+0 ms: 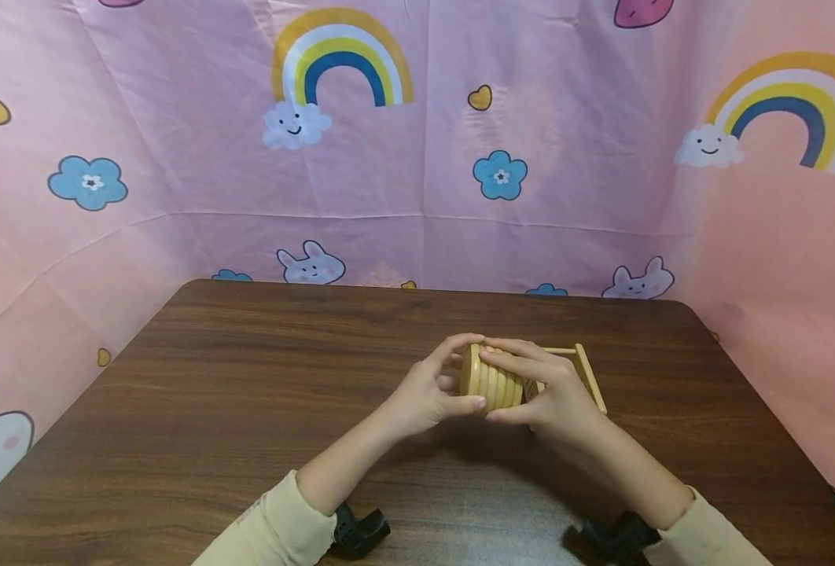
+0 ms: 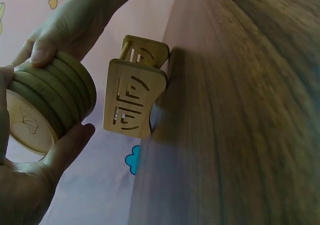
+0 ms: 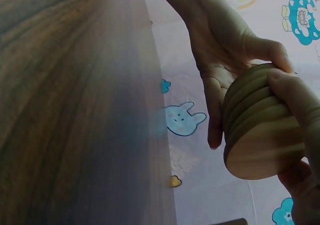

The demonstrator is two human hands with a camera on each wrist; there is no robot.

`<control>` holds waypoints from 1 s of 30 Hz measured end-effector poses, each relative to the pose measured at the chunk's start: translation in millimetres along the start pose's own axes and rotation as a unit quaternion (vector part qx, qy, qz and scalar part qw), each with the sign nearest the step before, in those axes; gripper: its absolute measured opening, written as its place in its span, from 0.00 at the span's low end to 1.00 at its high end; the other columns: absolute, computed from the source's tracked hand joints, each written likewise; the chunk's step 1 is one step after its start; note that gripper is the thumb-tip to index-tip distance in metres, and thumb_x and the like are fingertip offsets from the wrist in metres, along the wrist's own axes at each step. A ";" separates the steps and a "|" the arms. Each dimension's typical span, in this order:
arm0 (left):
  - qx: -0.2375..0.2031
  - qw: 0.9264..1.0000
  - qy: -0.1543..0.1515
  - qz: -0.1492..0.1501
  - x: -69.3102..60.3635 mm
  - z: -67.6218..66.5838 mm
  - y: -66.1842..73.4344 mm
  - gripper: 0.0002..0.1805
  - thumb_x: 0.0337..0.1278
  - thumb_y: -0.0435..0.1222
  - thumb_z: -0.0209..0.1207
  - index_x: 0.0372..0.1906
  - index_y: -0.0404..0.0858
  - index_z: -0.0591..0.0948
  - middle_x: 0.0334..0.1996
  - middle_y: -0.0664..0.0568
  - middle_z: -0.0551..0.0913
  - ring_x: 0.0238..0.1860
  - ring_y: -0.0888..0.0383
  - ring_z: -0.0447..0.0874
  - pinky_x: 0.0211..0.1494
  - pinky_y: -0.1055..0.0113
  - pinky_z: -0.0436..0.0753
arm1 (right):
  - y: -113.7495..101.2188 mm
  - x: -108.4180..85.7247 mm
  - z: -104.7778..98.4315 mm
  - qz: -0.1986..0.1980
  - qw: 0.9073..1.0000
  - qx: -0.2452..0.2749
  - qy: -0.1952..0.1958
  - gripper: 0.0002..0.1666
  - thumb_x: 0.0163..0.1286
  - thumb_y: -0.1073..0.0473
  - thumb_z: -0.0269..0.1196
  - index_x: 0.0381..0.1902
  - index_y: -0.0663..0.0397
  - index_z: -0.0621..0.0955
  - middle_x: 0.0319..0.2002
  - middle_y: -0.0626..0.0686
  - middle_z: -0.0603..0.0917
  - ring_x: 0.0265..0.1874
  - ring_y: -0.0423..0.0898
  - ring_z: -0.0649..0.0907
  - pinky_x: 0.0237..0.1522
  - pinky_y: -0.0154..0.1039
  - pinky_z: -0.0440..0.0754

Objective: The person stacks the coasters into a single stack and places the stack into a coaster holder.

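Observation:
Several round wooden coasters are stacked face to face, tilted on their side above the table. My left hand grips the stack at its left end, thumb below and fingers over the top. From the other side my right hand holds the same stack between thumb and fingers. In the left wrist view, the end coaster shows a dark line engraving. A plain coaster face appears in the right wrist view. Just beyond my right hand stands a wooden coaster holder with cut-out slots, partly hidden in the head view.
Both hands are over a dark wood-grain table. Pink printed cloth hangs behind it and along both sides. A black wrist mount sits under the left sleeve, another under the right.

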State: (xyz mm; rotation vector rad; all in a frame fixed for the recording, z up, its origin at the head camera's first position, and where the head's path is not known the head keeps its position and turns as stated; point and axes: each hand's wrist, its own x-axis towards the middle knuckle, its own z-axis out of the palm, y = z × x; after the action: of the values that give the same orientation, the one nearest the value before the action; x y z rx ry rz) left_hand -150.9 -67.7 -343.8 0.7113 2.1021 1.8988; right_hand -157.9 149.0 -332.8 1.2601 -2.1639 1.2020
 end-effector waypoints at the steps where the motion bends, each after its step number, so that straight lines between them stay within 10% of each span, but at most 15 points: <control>1: 0.007 1.000 -0.002 0.005 1.1 0.8 0.3 0.40 0.52 0.29 0.67 0.68 0.57 0.65 0.57 0.37 0.68 0.48 0.42 0.81 0.40 0.58 0.83 | -0.1 0.4 -1.8 -0.004 1.000 0.008 -0.001 0.44 0.37 0.65 0.81 0.58 0.53 0.80 0.58 0.57 0.78 0.55 0.54 0.77 0.54 0.38 0.74; 5: 0.027 0.999 0.001 0.016 5.5 4.5 3.0 0.39 0.53 0.31 0.68 0.67 0.58 0.65 0.58 0.39 0.69 0.50 0.44 0.80 0.40 0.59 0.82 | 0.3 0.9 -9.4 -0.001 1.000 0.016 -0.008 0.43 0.38 0.66 0.80 0.58 0.54 0.80 0.58 0.58 0.77 0.56 0.53 0.76 0.54 0.41 0.75; 12: 0.032 0.999 0.004 0.042 15.5 9.7 4.2 0.38 0.53 0.31 0.68 0.66 0.56 0.66 0.59 0.42 0.68 0.50 0.43 0.80 0.40 0.60 0.82 | 2.7 -1.0 -19.2 0.030 0.999 -0.028 -0.007 0.44 0.39 0.63 0.81 0.59 0.46 0.80 0.59 0.53 0.77 0.57 0.49 0.76 0.50 0.80 0.49; 17: 0.030 0.999 0.002 0.039 21.1 14.2 4.6 0.36 0.52 0.30 0.68 0.64 0.55 0.67 0.61 0.42 0.66 0.49 0.44 0.80 0.39 0.61 0.83 | 7.3 -2.7 -23.7 0.019 0.999 0.032 -0.020 0.42 0.40 0.69 0.79 0.58 0.55 0.80 0.59 0.58 0.76 0.57 0.49 0.76 0.40 0.46 0.82; 30: 0.062 0.996 0.012 0.060 40.1 28.6 9.1 0.34 0.51 0.30 0.67 0.63 0.48 0.68 0.59 0.45 0.71 0.52 0.49 0.76 0.42 0.65 0.81 | 17.1 -6.6 -41.7 -0.007 1.000 -0.002 -0.028 0.43 0.36 0.70 0.80 0.56 0.58 0.81 0.58 0.61 0.77 0.54 0.45 0.77 0.40 0.34 0.81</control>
State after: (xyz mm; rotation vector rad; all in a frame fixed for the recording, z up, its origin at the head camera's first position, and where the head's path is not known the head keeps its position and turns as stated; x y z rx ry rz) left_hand -170.0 -22.7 -332.7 0.8641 2.2544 1.8567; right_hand -173.0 190.6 -321.6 1.3187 -2.1926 1.1694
